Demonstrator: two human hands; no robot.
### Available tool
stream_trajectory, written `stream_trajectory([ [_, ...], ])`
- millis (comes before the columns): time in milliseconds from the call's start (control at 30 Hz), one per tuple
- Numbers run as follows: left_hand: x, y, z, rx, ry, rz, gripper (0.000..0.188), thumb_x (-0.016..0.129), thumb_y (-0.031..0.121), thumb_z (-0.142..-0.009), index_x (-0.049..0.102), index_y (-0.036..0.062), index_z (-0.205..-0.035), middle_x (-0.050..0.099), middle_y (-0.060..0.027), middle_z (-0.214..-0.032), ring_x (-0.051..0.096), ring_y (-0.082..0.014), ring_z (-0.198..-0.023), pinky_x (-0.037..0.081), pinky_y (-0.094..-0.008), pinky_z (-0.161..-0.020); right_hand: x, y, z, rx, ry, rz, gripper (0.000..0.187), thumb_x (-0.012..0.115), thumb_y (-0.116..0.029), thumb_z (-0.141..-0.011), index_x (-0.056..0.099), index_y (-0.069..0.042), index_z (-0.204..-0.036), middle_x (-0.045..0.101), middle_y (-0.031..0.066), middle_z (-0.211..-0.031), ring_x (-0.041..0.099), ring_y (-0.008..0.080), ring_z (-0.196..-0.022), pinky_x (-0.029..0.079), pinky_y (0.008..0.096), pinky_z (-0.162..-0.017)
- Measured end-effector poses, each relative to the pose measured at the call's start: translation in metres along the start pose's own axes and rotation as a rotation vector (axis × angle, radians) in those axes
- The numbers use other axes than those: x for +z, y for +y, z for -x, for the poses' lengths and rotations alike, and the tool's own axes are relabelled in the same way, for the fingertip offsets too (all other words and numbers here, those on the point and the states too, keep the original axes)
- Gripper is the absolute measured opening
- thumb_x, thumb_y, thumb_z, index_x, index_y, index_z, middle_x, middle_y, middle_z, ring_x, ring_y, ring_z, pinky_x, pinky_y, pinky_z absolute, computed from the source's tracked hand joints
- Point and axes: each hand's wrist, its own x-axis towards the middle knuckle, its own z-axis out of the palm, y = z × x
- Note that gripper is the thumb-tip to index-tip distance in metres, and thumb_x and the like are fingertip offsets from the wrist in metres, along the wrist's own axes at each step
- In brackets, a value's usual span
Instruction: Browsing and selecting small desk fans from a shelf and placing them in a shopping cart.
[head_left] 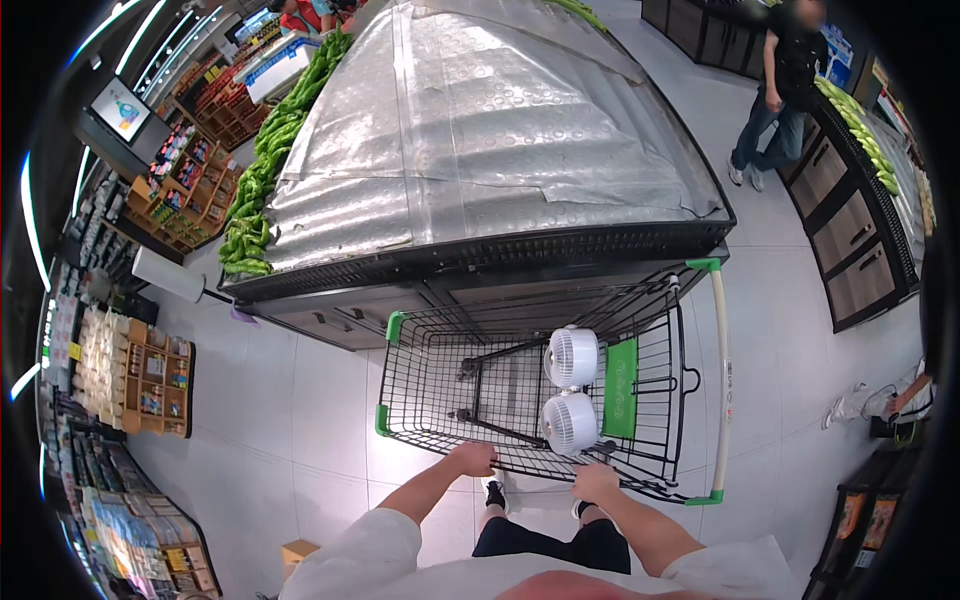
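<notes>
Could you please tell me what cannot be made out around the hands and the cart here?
All in the head view:
Left hand: fingertips, hidden by the hand itself.
Right hand: fingertips, likewise.
White round slatted device nearer the hands: underside, turned away from the camera.
Green rectangular cart panel: marks, too blurred.
Person in white: head, cut off by the dark right rim.

the left grip (pixel 474 460) and right grip (pixel 597 483) are hiding their fingertips at the cart (pixel 621 390); the top edge is cutting off the silver-covered stand (pixel 480 130); a standing person (pixel 790 75) is showing a blurred face; distant shelf goods (pixel 188 174) are appearing too small to identify.
</notes>
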Motion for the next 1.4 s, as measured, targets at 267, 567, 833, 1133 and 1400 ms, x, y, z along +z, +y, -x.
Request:
stream_trajectory([
  [267,0.011,0.014,-0.018,0.012,0.054,0.146,0.031,0.065,0.034,-0.081,0.067,0.006,-0.095,0.067,-0.0159,-0.1,0.066,-0.037,-0.095,0.055,-0.0486,-0.081,-0.022,0.025,0.006,-0.121,0.019,0.003,0.024,0.059,-0.025,-0.082,0.074,-0.01,-0.094,0.073,0.0114,-0.099,0.07,0.0306,-0.096,0.056,0.0457,-0.082],
  [567,-0.009,0.017,-0.006,-0.095,0.018,0.251,0.015,0.062,0.022,-0.085,0.067,0.009,-0.091,0.068,-0.0132,-0.099,0.065,-0.0357,-0.099,0.053,-0.0485,-0.083,-0.022,0.008,-0.008,-0.006,-0.099,-0.036,0.027,0.058,-0.019,-0.083,0.072,-0.005,-0.102,0.072,0.0172,-0.1,0.07,0.0339,-0.098,0.056,0.0467,-0.084],
  [833,0.01,0.01,-0.011,-0.152,0.041,0.267,0.013,0.06,0.019,-0.087,0.064,0.0079,-0.092,0.067,-0.0125,-0.095,0.065,-0.0352,-0.093,0.053,-0.049,-0.079,-0.014,0.008,-0.015,0.042,-0.089,-0.036,0.025,0.057,-0.016,-0.084,0.071,-0.005,-0.103,0.071,0.0181,-0.1,0.069,0.0351,-0.097,0.056,0.048,-0.082],
  [1133,0.007,0.008,-0.012,-0.126,0.047,0.305,0.013,0.06,0.017,-0.087,0.064,0.0062,-0.092,0.067,-0.0139,-0.095,0.065,-0.0356,-0.094,0.053,-0.0478,-0.08,-0.002,0.013,-0.019,0.027,-0.064,-0.017,0.022,0.056,-0.02,-0.089,0.069,-0.008,-0.102,0.071,0.0139,-0.094,0.069,0.0318,-0.096,0.055,0.0445,-0.081],
  [1400,0.016,0.001,-0.011,-0.11,0.106,0.338,0.014,0.059,0.017,-0.089,0.065,0.0047,-0.09,0.067,-0.0158,-0.091,0.066,-0.0365,-0.091,0.053,-0.0486,-0.078,-0.002,0.008,-0.021,0.047,-0.046,-0.051,0.022,0.055,-0.025,-0.093,0.07,-0.01,-0.097,0.072,0.0138,-0.093,0.069,0.0331,-0.092,0.055,0.0455,-0.08],
])
